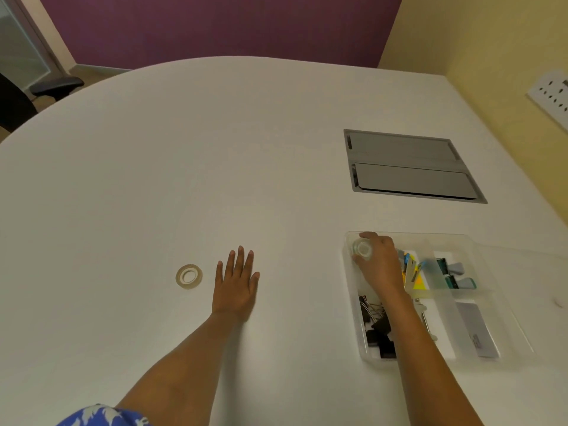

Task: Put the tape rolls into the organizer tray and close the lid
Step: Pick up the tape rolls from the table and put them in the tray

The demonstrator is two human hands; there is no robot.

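- One tape roll [189, 276] lies flat on the white table [153, 179], just left of the left hand [236, 284].
- Left hand rests palm down, fingers spread, holding nothing.
- Right hand [379, 264] grips a second, clear tape roll [362, 249] over the far-left compartment of the clear organizer tray [350, 272].
- Black binder clips [378, 330] fill the near-left compartment; coloured clips [455, 273] sit farther right; other contents are unclear.

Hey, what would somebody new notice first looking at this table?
Probably the right hand holding a clear tape roll over the far-left corner of the organizer tray at the right. Then the left hand flat on the white table, beside a second tape roll.
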